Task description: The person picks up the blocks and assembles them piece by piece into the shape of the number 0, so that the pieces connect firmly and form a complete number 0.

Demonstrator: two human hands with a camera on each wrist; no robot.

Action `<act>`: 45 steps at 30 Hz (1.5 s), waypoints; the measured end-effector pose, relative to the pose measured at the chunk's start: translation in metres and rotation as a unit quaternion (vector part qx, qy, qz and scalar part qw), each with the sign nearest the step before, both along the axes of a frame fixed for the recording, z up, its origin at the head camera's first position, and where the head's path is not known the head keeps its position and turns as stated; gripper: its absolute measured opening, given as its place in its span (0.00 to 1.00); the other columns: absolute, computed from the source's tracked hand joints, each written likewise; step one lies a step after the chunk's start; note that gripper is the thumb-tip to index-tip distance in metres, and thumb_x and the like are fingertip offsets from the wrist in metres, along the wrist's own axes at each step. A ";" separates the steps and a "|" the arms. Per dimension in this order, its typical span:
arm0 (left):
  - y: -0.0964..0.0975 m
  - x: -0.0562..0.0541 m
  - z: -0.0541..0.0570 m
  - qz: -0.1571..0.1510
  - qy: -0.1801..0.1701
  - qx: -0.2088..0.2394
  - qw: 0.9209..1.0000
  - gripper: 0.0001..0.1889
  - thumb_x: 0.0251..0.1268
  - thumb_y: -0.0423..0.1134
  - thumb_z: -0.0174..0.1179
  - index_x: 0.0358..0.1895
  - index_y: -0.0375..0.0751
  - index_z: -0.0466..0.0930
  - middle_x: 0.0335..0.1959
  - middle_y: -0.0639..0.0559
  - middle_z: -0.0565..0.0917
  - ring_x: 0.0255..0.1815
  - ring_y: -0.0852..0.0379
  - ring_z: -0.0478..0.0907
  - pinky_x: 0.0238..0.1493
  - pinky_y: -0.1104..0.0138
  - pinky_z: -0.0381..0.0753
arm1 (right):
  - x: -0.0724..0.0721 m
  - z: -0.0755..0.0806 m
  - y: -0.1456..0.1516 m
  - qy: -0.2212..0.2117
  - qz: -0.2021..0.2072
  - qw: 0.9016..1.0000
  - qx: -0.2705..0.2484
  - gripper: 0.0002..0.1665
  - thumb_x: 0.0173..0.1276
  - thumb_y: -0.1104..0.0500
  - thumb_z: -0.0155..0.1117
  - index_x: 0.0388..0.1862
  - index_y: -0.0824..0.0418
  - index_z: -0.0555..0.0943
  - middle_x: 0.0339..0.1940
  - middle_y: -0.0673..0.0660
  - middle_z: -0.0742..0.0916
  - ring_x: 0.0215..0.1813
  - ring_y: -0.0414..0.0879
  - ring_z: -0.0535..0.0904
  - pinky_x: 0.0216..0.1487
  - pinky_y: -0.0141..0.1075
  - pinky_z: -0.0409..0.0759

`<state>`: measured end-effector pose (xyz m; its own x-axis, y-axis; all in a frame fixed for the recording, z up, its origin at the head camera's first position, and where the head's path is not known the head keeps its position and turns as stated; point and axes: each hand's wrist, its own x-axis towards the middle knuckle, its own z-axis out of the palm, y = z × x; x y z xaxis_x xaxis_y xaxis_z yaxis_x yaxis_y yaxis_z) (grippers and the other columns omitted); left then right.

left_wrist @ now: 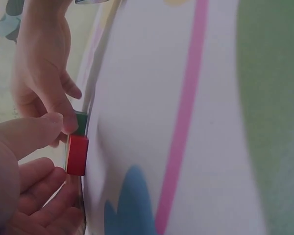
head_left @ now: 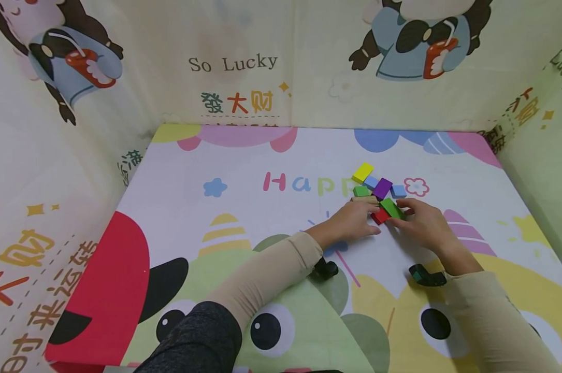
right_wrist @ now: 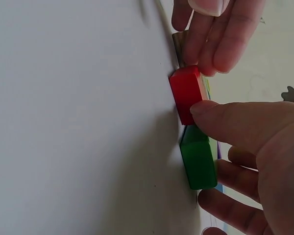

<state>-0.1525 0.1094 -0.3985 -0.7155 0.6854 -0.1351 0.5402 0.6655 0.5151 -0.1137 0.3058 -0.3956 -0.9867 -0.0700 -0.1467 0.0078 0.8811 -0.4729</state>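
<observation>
Small coloured blocks lie clustered on the patterned table. My right hand has its fingers and thumb around a green block, and its thumb tip reaches the red block beside it. On the other side, my left hand has its fingers extended along a wooden block, fingertips right at the red block's end. Its thumb stands apart from the fingers. In the right wrist view, the red block and the green block sit end to end, and left fingers partly hide the wooden block.
Behind the hands lie a yellow block, a purple block, a smaller green block and two blue blocks, one at the right. Printed cloth walls enclose the table's back and sides. Dark wrist devices sit below both hands.
</observation>
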 end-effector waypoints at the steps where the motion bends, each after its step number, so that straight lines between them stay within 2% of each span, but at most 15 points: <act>1: 0.001 0.000 0.000 0.001 -0.001 0.000 1.000 0.28 0.68 0.49 0.66 0.69 0.47 0.75 0.73 0.60 0.69 0.75 0.64 0.58 0.69 0.74 0.56 | 0.000 0.000 0.000 0.001 0.000 1.000 0.002 0.38 0.66 0.49 0.71 0.66 0.71 0.72 0.55 0.74 0.81 0.55 0.70 0.75 0.52 0.61 0.74; 17: 0.003 -0.004 -0.002 0.015 -0.005 0.012 1.000 0.23 0.69 0.46 0.65 0.65 0.46 0.80 0.72 0.59 0.70 0.74 0.62 0.60 0.70 0.73 0.56 | -0.002 -0.004 -0.003 0.000 -0.003 1.000 0.003 0.39 0.66 0.48 0.72 0.66 0.71 0.72 0.55 0.73 0.81 0.55 0.69 0.76 0.51 0.58 0.75; 27: 0.003 -0.005 -0.005 0.018 0.010 0.025 0.999 0.21 0.68 0.43 0.66 0.62 0.42 0.81 0.69 0.57 0.74 0.72 0.60 0.64 0.69 0.73 0.58 | 0.000 -0.003 -0.005 0.005 -0.003 1.000 -0.002 0.37 0.65 0.49 0.72 0.64 0.71 0.74 0.53 0.73 0.82 0.53 0.67 0.77 0.50 0.57 0.76; 29: 0.002 -0.004 -0.006 0.015 0.019 0.033 0.999 0.18 0.68 0.43 0.66 0.59 0.43 0.84 0.64 0.57 0.78 0.66 0.61 0.69 0.64 0.75 0.62 | 0.000 -0.004 -0.006 0.005 -0.003 1.000 -0.002 0.36 0.65 0.49 0.72 0.63 0.71 0.74 0.52 0.73 0.82 0.52 0.67 0.77 0.50 0.57 0.76; 31: 0.001 -0.004 -0.006 0.014 0.027 0.040 0.999 0.14 0.67 0.43 0.67 0.53 0.43 0.85 0.54 0.59 0.80 0.56 0.63 0.72 0.56 0.77 0.65 | 0.000 -0.004 -0.006 0.008 -0.001 1.000 -0.004 0.36 0.65 0.49 0.72 0.62 0.71 0.75 0.52 0.72 0.83 0.52 0.67 0.77 0.50 0.57 0.76; 34: 0.000 -0.004 -0.005 0.013 0.034 0.052 0.998 0.09 0.66 0.42 0.68 0.45 0.44 0.85 0.40 0.58 0.78 0.44 0.62 0.70 0.44 0.75 0.64 | 0.001 -0.004 -0.008 0.015 0.003 1.000 -0.007 0.35 0.65 0.48 0.73 0.61 0.70 0.76 0.50 0.71 0.83 0.51 0.66 0.78 0.49 0.56 0.76; 35: 0.000 -0.004 -0.005 0.014 0.037 0.054 0.998 0.09 0.66 0.42 0.68 0.44 0.44 0.84 0.38 0.58 0.77 0.43 0.62 0.70 0.43 0.75 0.63 | 0.001 -0.004 -0.008 0.017 0.005 1.000 -0.008 0.35 0.64 0.48 0.73 0.61 0.70 0.77 0.50 0.71 0.84 0.50 0.65 0.78 0.49 0.56 0.76; 40: 0.002 -0.003 -0.006 0.027 0.041 0.051 0.997 0.10 0.66 0.42 0.68 0.46 0.43 0.84 0.38 0.58 0.80 0.43 0.61 0.70 0.45 0.74 0.63 | 0.001 -0.003 -0.010 0.029 0.016 0.999 -0.011 0.34 0.64 0.48 0.74 0.59 0.71 0.78 0.48 0.70 0.85 0.48 0.63 0.80 0.48 0.55 0.76; 45: 0.006 -0.002 -0.008 0.061 0.026 0.038 0.997 0.12 0.66 0.41 0.68 0.50 0.44 0.83 0.42 0.58 0.83 0.47 0.61 0.70 0.45 0.77 0.68 | 0.001 -0.004 -0.011 0.025 0.018 0.999 -0.011 0.34 0.64 0.48 0.73 0.59 0.70 0.78 0.48 0.69 0.85 0.48 0.63 0.80 0.48 0.55 0.77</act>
